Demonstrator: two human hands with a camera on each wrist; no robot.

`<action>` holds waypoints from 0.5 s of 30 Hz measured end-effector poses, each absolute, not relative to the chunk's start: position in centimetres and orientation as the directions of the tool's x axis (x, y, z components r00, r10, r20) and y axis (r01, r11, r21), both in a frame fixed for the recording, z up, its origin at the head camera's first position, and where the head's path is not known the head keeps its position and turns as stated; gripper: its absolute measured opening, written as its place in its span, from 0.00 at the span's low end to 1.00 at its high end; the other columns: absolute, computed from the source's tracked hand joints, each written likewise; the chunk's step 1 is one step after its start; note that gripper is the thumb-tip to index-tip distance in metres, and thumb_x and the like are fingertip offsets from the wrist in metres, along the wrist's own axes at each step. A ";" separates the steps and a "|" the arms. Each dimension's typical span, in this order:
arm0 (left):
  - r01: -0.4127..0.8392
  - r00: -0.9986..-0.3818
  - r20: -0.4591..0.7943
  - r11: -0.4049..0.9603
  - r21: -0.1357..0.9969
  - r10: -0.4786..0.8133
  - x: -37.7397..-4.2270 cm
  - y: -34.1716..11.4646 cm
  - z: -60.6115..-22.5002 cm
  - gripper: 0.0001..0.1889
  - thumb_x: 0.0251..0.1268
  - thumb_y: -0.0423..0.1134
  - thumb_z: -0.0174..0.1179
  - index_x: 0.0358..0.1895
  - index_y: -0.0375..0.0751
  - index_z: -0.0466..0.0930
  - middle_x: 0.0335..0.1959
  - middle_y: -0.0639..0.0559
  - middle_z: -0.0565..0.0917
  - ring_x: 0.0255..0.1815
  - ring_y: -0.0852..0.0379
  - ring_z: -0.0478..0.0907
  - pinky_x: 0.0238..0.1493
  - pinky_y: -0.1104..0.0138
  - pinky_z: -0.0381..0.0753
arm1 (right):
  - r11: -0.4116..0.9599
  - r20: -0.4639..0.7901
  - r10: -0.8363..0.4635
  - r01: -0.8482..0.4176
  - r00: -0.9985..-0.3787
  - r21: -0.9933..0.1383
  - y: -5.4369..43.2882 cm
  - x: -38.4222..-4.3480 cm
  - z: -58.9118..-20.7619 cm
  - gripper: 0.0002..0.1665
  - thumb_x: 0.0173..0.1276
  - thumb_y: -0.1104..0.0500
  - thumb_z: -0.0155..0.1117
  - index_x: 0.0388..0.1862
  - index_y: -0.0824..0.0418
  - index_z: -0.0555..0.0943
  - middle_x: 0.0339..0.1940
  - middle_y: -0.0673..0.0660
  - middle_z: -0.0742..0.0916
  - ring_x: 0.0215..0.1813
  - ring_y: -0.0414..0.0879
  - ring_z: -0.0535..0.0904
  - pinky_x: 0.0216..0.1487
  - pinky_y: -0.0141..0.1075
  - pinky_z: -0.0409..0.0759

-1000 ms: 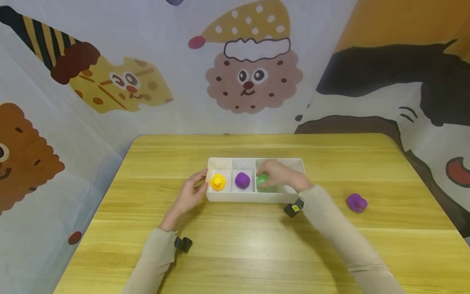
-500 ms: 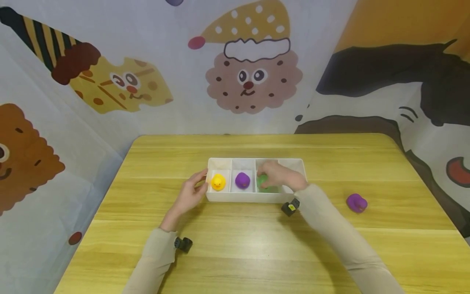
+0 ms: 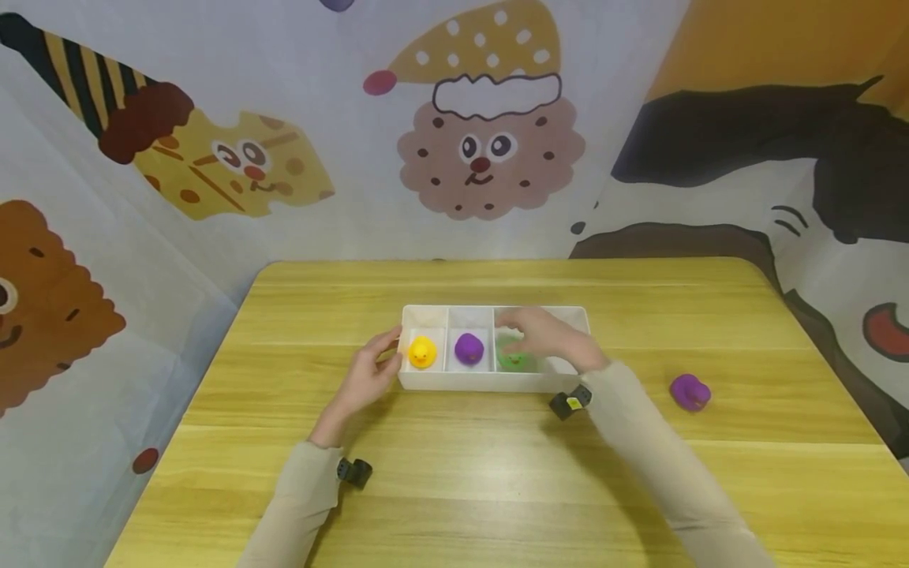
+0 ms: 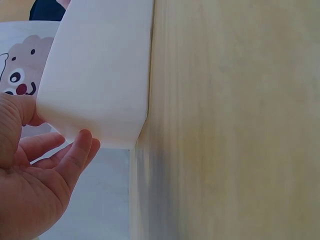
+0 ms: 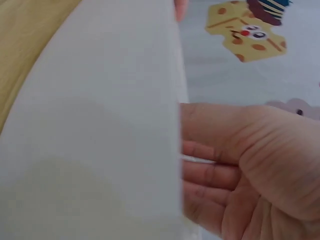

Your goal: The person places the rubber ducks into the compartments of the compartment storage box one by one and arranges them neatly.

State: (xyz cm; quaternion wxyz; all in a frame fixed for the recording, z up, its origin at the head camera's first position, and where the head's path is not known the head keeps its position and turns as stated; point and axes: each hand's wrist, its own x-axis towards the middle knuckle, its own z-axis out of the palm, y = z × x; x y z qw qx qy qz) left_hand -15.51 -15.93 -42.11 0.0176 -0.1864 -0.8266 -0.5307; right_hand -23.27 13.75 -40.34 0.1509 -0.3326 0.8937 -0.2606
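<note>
A white divided box stands on the table. A yellow rubber duck sits in its leftmost compartment and a purple rubber duck in the one beside it. The green rubber duck lies in the third compartment, partly covered by my right hand. That hand hovers over it with loosened, slightly bent fingers; in the right wrist view the box wall hides the fingertips. My left hand holds the box's left end, its thumb at the rim and fingers against the outer wall.
Another purple rubber duck lies on the wooden table, right of my right forearm. The rightmost compartment is partly hidden by my right hand. A cloth backdrop with cartoon biscuits and cheese rises behind the table.
My right hand has released the green duck and risen slightly, so more of the duck shows. My left hand and the box have stayed in place.
</note>
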 end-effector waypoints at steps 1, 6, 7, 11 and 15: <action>0.326 -0.930 0.227 0.364 0.873 0.289 -15.5 -15.9 -42.1 0.23 0.63 0.18 0.48 0.61 0.13 0.59 0.60 0.20 0.65 0.57 0.27 0.68 0.52 0.50 0.77 | 0.644 -0.078 -0.665 -0.517 -0.743 -0.564 14.0 -23.2 -40.2 0.27 0.60 0.61 0.66 0.58 0.66 0.75 0.57 0.63 0.80 0.58 0.59 0.75 0.61 0.52 0.73; 0.333 -0.928 0.234 0.360 0.872 0.291 -15.5 -15.9 -42.1 0.23 0.63 0.18 0.48 0.61 0.13 0.59 0.59 0.20 0.65 0.57 0.26 0.68 0.52 0.50 0.77 | 0.608 0.015 -0.638 -0.516 -0.770 -0.603 15.3 -22.6 -39.6 0.27 0.62 0.59 0.65 0.58 0.70 0.74 0.56 0.66 0.80 0.55 0.60 0.77 0.58 0.50 0.76; 0.335 -0.927 0.236 0.360 0.871 0.291 -15.5 -15.9 -42.0 0.23 0.63 0.18 0.49 0.61 0.13 0.59 0.59 0.20 0.65 0.57 0.26 0.68 0.52 0.50 0.77 | 0.593 0.036 -0.631 -0.512 -0.775 -0.622 15.6 -22.5 -39.5 0.27 0.62 0.60 0.65 0.58 0.71 0.74 0.56 0.66 0.80 0.55 0.60 0.77 0.58 0.50 0.76; 0.339 -0.926 0.238 0.367 0.866 0.294 -15.5 -15.9 -42.1 0.23 0.63 0.18 0.49 0.61 0.13 0.59 0.59 0.20 0.65 0.56 0.27 0.68 0.52 0.50 0.77 | 0.529 0.110 -0.596 -0.492 -0.796 -0.691 16.8 -22.0 -39.3 0.24 0.61 0.64 0.66 0.56 0.73 0.75 0.54 0.68 0.80 0.54 0.60 0.77 0.58 0.49 0.76; 0.334 -0.928 0.234 0.369 0.867 0.291 -15.5 -15.9 -42.1 0.23 0.63 0.18 0.49 0.61 0.13 0.59 0.59 0.20 0.65 0.56 0.27 0.68 0.52 0.51 0.77 | 0.470 0.184 -0.569 -0.501 -0.801 -0.727 17.9 -21.8 -39.1 0.22 0.60 0.68 0.65 0.53 0.73 0.76 0.51 0.70 0.81 0.52 0.61 0.78 0.56 0.49 0.78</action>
